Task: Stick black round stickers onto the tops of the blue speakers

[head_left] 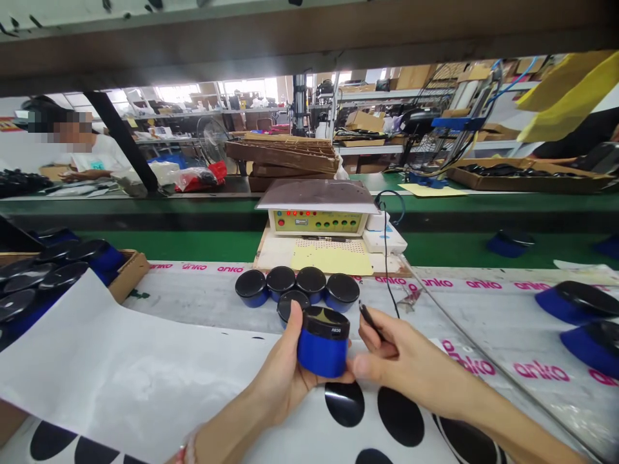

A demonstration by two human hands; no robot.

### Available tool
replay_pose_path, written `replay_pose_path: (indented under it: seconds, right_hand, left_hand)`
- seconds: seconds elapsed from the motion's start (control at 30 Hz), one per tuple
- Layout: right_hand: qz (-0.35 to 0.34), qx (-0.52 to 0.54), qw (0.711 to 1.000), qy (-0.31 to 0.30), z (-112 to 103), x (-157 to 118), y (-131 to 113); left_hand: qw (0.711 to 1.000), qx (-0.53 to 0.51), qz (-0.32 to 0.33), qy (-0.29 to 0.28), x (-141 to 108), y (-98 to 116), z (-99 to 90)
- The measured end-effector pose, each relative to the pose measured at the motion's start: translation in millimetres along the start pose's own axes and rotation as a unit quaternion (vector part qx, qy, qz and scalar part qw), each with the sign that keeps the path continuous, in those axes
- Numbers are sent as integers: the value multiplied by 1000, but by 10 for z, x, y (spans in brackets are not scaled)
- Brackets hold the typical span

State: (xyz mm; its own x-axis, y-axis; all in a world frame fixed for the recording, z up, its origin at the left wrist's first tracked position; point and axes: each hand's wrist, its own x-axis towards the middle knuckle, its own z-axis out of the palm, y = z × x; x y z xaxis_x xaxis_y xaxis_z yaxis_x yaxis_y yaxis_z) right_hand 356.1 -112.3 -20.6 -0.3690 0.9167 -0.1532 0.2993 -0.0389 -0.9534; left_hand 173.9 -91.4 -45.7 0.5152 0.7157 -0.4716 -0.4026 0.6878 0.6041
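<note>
The head view shows the left hand (283, 377) curled round a blue jar (323, 351) with a black lid, held just above round black labels (351, 403) on a white backing sheet. The right hand (411, 361) pinches a slim black tool (370, 320) (perhaps tweezers; the view is poor), its thumb by the jar. This firm, level hold suits fine work. Five similar jars (311, 283) stand farther off on the surface (203, 290).

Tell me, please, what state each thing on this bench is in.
Held jar, lid on, gripped by the left hand.
Right hand, pinching a small black tool, thumb by the jar.
Bench jars, upright in a cluster, lids on.
Sticker sheet, lying flat, black discs on it.
Controller, red lights lit.
Cardboard tray, full of lidded jars.
</note>
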Motion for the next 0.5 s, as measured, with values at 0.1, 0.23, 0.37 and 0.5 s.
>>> replay_pose_path:
  seconds: [0.1, 0.23, 0.37, 0.5]
  right_hand:
    - [-32, 50, 998, 30, 72, 10, -12]
    - [43, -67, 993, 83, 184, 66, 54]
    - [90, -223, 971, 15, 156, 30, 53]
    - [24, -184, 983, -2, 71, -63, -16]
  left_hand:
    - [998, 35, 49, -32, -2, -62, -10]
    - [990, 70, 112, -41, 10, -134, -67]
    - [993, 27, 111, 0, 11, -61, -65]
    - [994, -8, 103, 31, 11, 20, -39]
